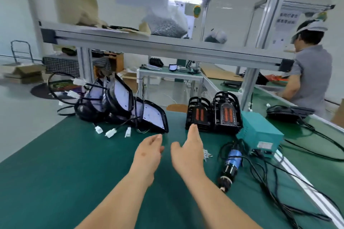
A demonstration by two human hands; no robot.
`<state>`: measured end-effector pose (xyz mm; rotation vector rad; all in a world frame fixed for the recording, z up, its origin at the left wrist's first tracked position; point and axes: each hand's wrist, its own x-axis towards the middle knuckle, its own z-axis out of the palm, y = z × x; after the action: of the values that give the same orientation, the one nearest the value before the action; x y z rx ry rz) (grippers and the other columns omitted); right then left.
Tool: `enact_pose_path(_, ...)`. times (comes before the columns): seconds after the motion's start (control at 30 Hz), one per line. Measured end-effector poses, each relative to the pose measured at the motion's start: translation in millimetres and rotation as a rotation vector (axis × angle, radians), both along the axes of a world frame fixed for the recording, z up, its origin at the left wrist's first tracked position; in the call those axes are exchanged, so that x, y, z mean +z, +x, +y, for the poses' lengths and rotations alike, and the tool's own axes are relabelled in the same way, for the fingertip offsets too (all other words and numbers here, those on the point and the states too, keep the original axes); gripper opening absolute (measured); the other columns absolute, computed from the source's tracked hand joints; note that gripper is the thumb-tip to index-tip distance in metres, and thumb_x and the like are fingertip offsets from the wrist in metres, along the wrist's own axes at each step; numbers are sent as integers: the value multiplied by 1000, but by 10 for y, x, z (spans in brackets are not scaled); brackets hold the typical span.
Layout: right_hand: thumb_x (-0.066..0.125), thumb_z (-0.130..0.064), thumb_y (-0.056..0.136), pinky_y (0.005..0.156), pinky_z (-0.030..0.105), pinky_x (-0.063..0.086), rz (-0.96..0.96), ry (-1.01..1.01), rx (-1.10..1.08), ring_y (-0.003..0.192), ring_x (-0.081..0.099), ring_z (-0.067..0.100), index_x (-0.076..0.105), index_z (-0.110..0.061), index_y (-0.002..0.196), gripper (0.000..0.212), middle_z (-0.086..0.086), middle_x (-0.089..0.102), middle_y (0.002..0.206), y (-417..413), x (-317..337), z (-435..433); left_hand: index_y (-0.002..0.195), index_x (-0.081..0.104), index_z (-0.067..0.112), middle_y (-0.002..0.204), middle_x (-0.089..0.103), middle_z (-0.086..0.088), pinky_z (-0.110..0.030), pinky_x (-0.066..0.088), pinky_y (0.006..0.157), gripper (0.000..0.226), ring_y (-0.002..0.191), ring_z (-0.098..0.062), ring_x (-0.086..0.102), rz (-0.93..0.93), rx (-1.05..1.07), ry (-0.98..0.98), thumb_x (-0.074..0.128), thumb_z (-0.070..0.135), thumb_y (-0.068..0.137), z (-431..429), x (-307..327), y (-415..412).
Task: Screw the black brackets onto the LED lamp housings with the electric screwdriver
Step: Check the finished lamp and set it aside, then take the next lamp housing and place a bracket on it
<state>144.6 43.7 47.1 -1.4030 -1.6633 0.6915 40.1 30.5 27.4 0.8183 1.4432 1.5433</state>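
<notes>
Both hands hang empty over the green desk (74, 163), fingers loosely spread: the left hand (149, 151) and the right hand (188, 152), whose fingertips are near the stacked brackets (214, 115). Housings (121, 106) are piled at the far left, with plugs trailing. Right of the hands lie screws (207, 153), the screwdriver (231, 165), a teal power box (260, 132) and tangled cables (316, 155). A person (312, 72) stands beyond.

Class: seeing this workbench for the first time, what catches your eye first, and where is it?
Two open, empty hands reach over the green mat, left hand beside right hand. Beyond them stand stacked black parts with orange strips, with a pile of cabled lamp housings to their left. The blue electric screwdriver lies right of the right forearm.
</notes>
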Motion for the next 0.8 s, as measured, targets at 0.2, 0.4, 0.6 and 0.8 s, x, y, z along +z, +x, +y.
enact_pose_path(0.2,50,-13,95,119,24,11,42,-182,85,153,10,16,10,-10,158,75,4,9,167,-537,-236,132,120,61,11,116,61,-16,-39,54,92,27,95,-13,61,-101,93,8,51,28,102,26,-233,-421)
enact_pose_path(0.4,53,-17,92,117,37,31,119,-271,-10,145,33,24,16,-10,158,76,12,29,160,-766,-397,441,109,60,25,118,59,3,-24,53,70,11,107,-9,59,-198,45,67,51,28,103,173,-220,-530)
enact_pose_path(0.6,52,-31,98,100,45,50,388,-303,-175,101,68,30,21,-10,157,70,17,63,125,-861,-401,932,112,61,24,116,62,1,-20,53,75,14,104,-8,64,-235,26,107,52,27,102,187,-283,-566)
enact_pose_path(0.8,41,-39,104,41,25,52,402,-536,-190,52,59,21,55,-6,116,38,15,70,82,-897,-250,1336,113,61,20,114,63,-5,-31,56,83,17,106,-16,65,-342,-50,65,53,30,101,257,-200,-636)
